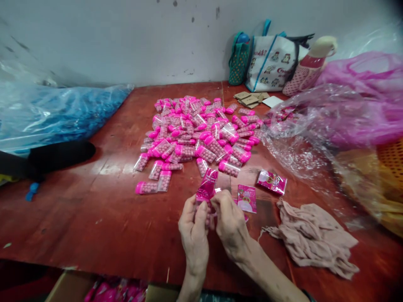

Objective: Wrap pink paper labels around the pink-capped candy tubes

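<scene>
My left hand (194, 222) is closed around a small clear bottle of pink beads (208, 213), held upright above the front of the table. A shiny pink printed label (208, 184) stands up from the bottle's top. Beside it my right hand (229, 220) has its fingers curled and pinched against the right side of the bottle; what is between the fingertips is hidden. Ahead lies a heap of similar bead-filled bottles (215, 147) with pink caps. More flat pink labels (247, 198) lie just right of my right hand, with a thicker label stack (272, 182) beyond.
A crumpled beige cloth (316, 239) lies at the right. Clear plastic wrap (302, 142) and a pink bag (365, 96) cover the far right. A blue plastic bag (63, 113) fills the left. A tote bag (272, 63) stands by the wall. Below the edge sits an open carton (71, 287).
</scene>
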{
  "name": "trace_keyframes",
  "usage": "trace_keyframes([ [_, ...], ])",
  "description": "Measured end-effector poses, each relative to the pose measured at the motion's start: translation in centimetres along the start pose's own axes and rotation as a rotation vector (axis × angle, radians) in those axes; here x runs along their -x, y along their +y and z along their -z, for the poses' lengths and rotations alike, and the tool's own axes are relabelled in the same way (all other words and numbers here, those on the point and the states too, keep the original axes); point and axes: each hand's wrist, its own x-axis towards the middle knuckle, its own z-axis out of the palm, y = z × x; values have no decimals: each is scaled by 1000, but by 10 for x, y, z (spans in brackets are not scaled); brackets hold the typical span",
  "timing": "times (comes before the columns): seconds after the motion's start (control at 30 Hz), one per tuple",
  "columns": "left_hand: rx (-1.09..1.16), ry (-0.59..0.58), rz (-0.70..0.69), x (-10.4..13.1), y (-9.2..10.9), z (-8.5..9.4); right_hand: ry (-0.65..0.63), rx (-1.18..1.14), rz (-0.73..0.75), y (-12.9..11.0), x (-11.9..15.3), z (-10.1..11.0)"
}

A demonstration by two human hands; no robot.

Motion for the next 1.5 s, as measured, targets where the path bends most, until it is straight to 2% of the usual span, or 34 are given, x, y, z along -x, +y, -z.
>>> trace_keyframes([
  [0.07,97,-28,52,-2,2,0,45,-48,-55,-3,3,-1],
  [0.17,109,-34,8,-3,7,0,107,-115,-92,-8,4,-1],
  [0.27,106,-62,-28,-3,10,0,215,-132,-91,-8,1,2],
  [0.33,99,-78,-35,-3,10,0,247,-64,-42,-4,0,3],
  [0.47,32,-70,-58,-2,10,-1,167,116,109,2,-2,8],
  [0.6,-70,-47,-59,-2,9,-1,62,219,166,1,-7,14],
  [0.7,-125,-55,-61,-3,8,1,-66,280,224,1,-12,19],
  [0.8,-196,-82,-103,-3,7,2,-183,302,199,0,-16,24],
  [0.9,-288,-77,-169,-4,6,2,-234,387,159,-3,-19,24],
  [1.1,-333,-9,-236,-3,5,0,-231,529,172,-9,-19,16],
  [1.3,-312,0,-216,-3,3,0,-182,518,205,-3,-18,10],
  [1.43,-334,31,-227,-7,0,4,-187,475,289,0,-13,10],
  [1.5,-254,32,-209,-10,0,6,-200,415,327,0,-11,12],
])
